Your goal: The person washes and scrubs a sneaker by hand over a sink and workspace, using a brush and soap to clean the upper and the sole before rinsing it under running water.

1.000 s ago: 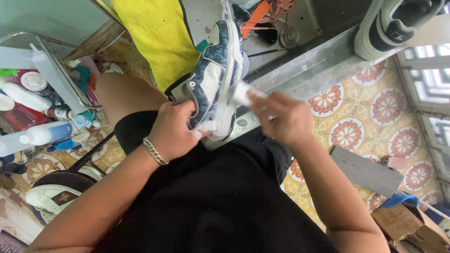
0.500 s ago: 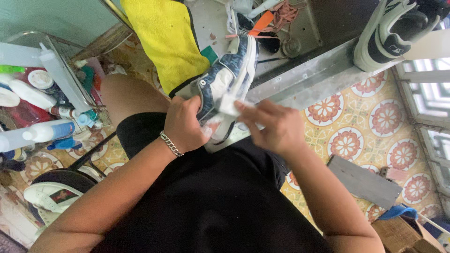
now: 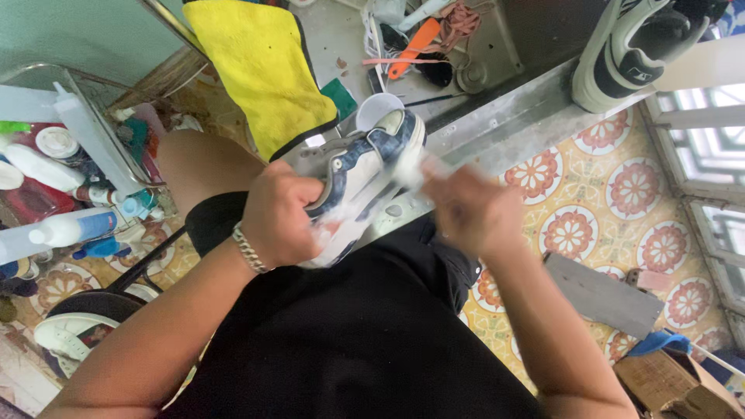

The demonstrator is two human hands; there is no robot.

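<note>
Since the earlier frame we have tilted the sneaker (image 3: pixel 365 174) lower, its toe now nearer the white cup (image 3: pixel 375 109) on the metal bench (image 3: pixel 512 116). Our left hand (image 3: pixel 281 216) is clenched around the shoe's heel end, holding it over our lap. Our right hand (image 3: pixel 472 211) is blurred — its fingers pinch a small white pad (image 3: pixel 410 167) against the sole's edge. Beyond lie a yellow cloth (image 3: pixel 260 66) and an orange brush (image 3: pixel 407 48) — bottles (image 3: pixel 66 225) crowd the left side.
</note>
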